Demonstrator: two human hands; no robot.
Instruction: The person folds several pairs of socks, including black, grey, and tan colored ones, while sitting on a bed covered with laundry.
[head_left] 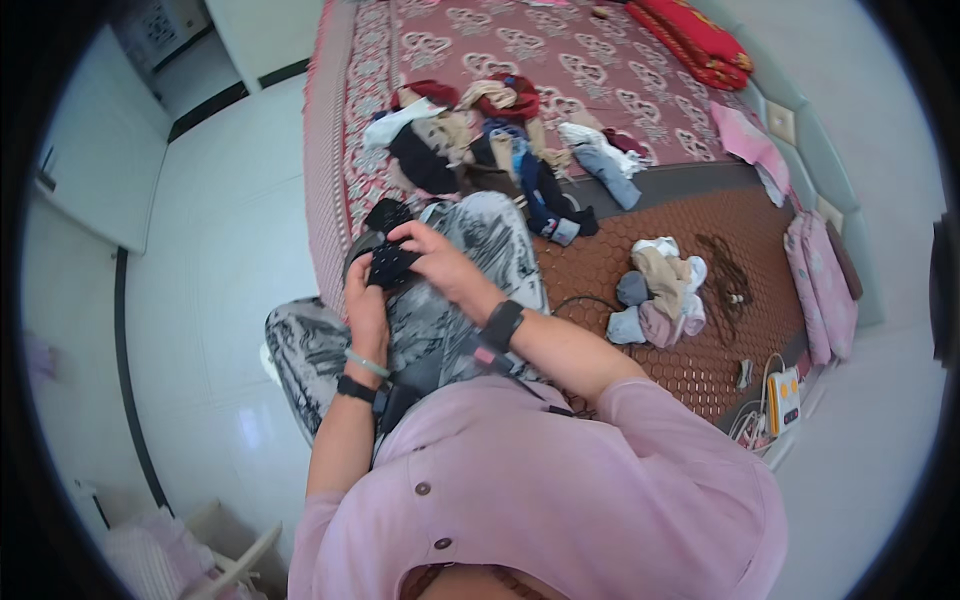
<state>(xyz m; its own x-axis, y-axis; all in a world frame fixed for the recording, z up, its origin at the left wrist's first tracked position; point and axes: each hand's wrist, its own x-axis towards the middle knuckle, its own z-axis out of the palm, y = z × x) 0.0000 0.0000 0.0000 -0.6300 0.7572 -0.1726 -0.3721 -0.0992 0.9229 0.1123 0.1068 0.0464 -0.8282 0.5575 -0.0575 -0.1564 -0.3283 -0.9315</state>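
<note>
Above my lap, both hands hold a black sock with small white dots (393, 266); part of the dark cloth sticks up beyond the fingers. My left hand (364, 295) pinches its left edge, thumb on top. From the other side my right hand (440, 262) grips it, fingers bent over the cloth. Beyond my knees spreads a loose heap of socks (490, 165) in black, beige, navy, white and dark red. To the right sits a cluster of balled-up socks (665, 285) in beige, white, grey and pink.
I sit on a bed with a patterned pink cover (520, 45) and a brown mat (600, 270). A brown cord (728, 290) lies beside the balls. Folded pink cloth (825, 285) and a white-and-orange box with cables (785, 400) line the right edge. A red folded quilt (695, 45) lies far right.
</note>
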